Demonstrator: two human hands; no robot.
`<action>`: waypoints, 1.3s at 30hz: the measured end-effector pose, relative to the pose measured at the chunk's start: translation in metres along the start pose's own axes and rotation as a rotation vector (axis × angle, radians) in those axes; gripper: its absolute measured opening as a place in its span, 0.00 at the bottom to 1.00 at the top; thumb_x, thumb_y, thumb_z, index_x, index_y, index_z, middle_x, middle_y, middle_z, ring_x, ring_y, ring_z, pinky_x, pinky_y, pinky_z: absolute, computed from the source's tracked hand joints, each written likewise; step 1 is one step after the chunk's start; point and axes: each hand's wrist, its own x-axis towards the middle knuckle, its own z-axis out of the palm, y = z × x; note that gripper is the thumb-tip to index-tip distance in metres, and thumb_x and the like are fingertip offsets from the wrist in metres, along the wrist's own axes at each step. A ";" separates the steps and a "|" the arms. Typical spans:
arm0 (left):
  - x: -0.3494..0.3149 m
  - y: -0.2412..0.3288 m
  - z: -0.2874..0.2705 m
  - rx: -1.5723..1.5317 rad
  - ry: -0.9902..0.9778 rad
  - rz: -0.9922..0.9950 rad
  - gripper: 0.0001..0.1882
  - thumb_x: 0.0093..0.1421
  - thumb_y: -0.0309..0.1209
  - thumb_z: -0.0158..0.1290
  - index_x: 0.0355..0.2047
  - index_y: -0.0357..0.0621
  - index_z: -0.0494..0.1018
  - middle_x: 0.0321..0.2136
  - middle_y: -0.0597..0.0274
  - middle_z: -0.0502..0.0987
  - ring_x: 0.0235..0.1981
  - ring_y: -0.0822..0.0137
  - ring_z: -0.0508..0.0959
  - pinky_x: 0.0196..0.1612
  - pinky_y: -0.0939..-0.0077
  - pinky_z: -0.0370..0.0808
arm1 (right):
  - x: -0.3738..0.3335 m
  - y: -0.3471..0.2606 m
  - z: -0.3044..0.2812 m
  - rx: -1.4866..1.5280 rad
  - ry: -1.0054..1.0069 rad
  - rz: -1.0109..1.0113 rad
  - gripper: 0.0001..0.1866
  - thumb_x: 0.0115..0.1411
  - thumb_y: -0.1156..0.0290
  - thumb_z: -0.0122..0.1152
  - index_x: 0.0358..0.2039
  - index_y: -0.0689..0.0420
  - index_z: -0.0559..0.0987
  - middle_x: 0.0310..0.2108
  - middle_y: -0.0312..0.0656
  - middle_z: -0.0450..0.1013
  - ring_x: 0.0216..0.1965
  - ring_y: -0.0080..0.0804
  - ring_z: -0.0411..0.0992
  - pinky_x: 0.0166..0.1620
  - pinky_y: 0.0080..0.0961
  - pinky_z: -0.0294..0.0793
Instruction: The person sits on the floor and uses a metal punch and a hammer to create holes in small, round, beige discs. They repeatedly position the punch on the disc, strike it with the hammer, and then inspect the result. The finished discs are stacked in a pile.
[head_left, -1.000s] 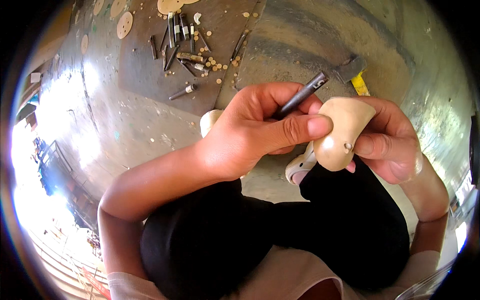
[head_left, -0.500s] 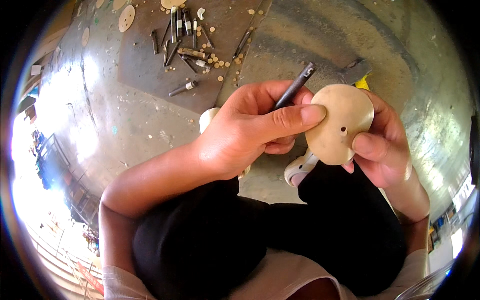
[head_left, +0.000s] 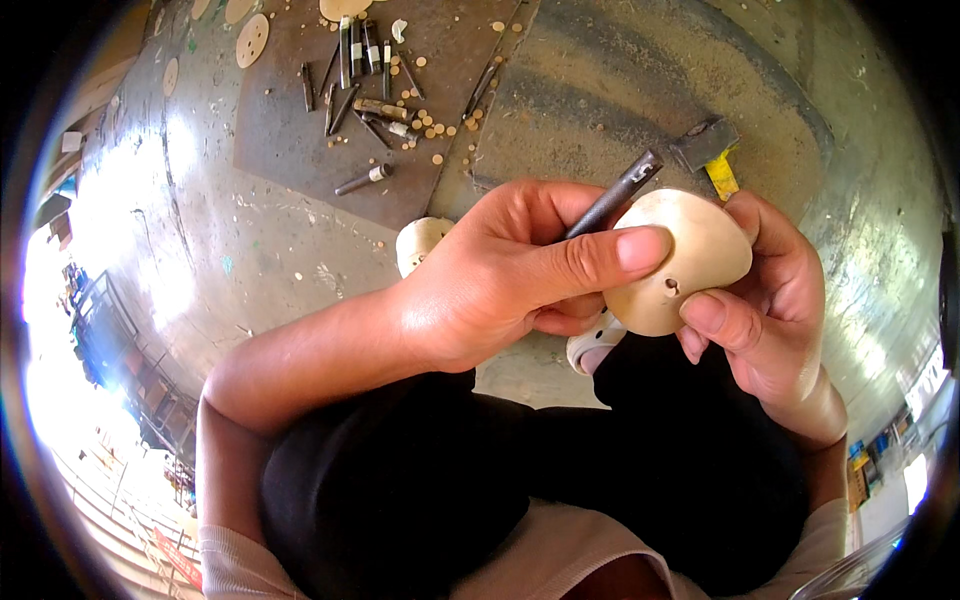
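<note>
A thin, pale tan disc (head_left: 706, 240) with a small hole below its middle is held up between both hands. My left hand (head_left: 510, 265) is closed, its thumb pressed on the disc's left part. A dark metal hollow punch (head_left: 618, 192) also sits in that hand, slanting up to the right behind the disc. My right hand (head_left: 775, 315) pinches the disc at its right and lower edge, thumb in front beside the hole. The fingers behind the disc are mostly hidden. Bits of material show at the hole; the disc looks slightly bent.
Several punches (head_left: 372, 108) and small round cut-outs (head_left: 425, 120) lie on a dark sheet on the floor at upper left. Larger discs (head_left: 252, 40) lie beyond. Past my right hand is a tool with a dark block head (head_left: 706, 146) and yellow handle (head_left: 721, 180).
The disc has tilted and shifted slightly down, and its hole has moved left. My left hand and the punch have moved a little right and down. The dark-headed tool shows more fully.
</note>
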 end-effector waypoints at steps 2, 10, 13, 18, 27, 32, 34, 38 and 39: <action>0.000 -0.003 -0.002 -0.009 -0.006 0.001 0.16 0.59 0.40 0.54 0.32 0.37 0.72 0.15 0.71 0.63 0.14 0.81 0.56 0.16 0.85 0.51 | -0.001 -0.002 -0.001 0.023 0.002 0.047 0.18 0.49 0.68 0.68 0.33 0.59 0.67 0.27 0.39 0.70 0.18 0.21 0.66 0.18 0.15 0.66; -0.004 -0.002 0.000 -0.096 -0.071 -0.118 0.14 0.61 0.39 0.52 0.30 0.39 0.70 0.15 0.70 0.64 0.13 0.80 0.56 0.17 0.84 0.50 | -0.003 -0.001 0.006 0.126 -0.017 0.108 0.19 0.47 0.67 0.69 0.33 0.61 0.70 0.23 0.40 0.70 0.15 0.22 0.65 0.15 0.15 0.64; -0.005 -0.002 -0.003 -0.135 -0.079 -0.148 0.13 0.61 0.38 0.52 0.30 0.40 0.70 0.15 0.70 0.64 0.13 0.80 0.56 0.17 0.83 0.50 | -0.001 0.002 0.006 0.154 -0.021 0.110 0.20 0.47 0.66 0.69 0.35 0.62 0.70 0.23 0.41 0.70 0.14 0.23 0.65 0.14 0.16 0.64; -0.003 -0.002 -0.001 -0.120 -0.031 -0.048 0.13 0.62 0.38 0.50 0.31 0.40 0.70 0.14 0.73 0.60 0.13 0.81 0.54 0.17 0.84 0.49 | 0.001 0.008 -0.002 -0.002 -0.015 -0.067 0.16 0.50 0.72 0.65 0.38 0.63 0.71 0.28 0.43 0.71 0.18 0.24 0.67 0.17 0.16 0.67; -0.001 -0.009 -0.021 -0.108 0.059 0.091 0.20 0.62 0.45 0.48 0.38 0.38 0.71 0.13 0.76 0.51 0.13 0.81 0.50 0.17 0.83 0.47 | -0.018 -0.003 -0.029 -1.291 -0.045 -1.056 0.19 0.47 0.92 0.59 0.40 0.62 0.70 0.41 0.46 0.61 0.34 0.38 0.69 0.36 0.31 0.76; 0.000 -0.007 -0.013 -0.042 -0.008 0.051 0.17 0.59 0.41 0.54 0.37 0.39 0.72 0.13 0.77 0.55 0.14 0.82 0.52 0.17 0.84 0.47 | -0.019 -0.006 -0.026 -1.265 -0.119 -1.108 0.17 0.48 0.89 0.58 0.39 0.62 0.68 0.40 0.45 0.60 0.34 0.40 0.68 0.32 0.33 0.77; -0.002 -0.006 -0.008 -0.079 -0.021 0.025 0.11 0.57 0.35 0.57 0.35 0.40 0.73 0.14 0.76 0.61 0.14 0.83 0.55 0.16 0.85 0.48 | -0.018 -0.006 -0.027 -1.280 -0.136 -1.147 0.17 0.49 0.89 0.58 0.39 0.61 0.68 0.40 0.44 0.59 0.34 0.40 0.68 0.32 0.34 0.77; -0.001 -0.008 -0.009 -0.008 -0.013 -0.006 0.07 0.58 0.31 0.55 0.33 0.40 0.73 0.15 0.74 0.64 0.13 0.83 0.55 0.15 0.85 0.48 | -0.023 -0.009 -0.029 -1.314 -0.161 -1.107 0.18 0.48 0.88 0.59 0.39 0.60 0.68 0.40 0.43 0.59 0.34 0.39 0.67 0.32 0.34 0.77; -0.002 -0.008 -0.009 -0.014 -0.025 -0.010 0.07 0.58 0.31 0.55 0.33 0.40 0.73 0.15 0.74 0.64 0.13 0.83 0.55 0.15 0.85 0.48 | -0.024 -0.009 -0.029 -1.323 -0.166 -1.098 0.18 0.48 0.88 0.59 0.39 0.60 0.67 0.40 0.43 0.59 0.34 0.39 0.67 0.32 0.34 0.77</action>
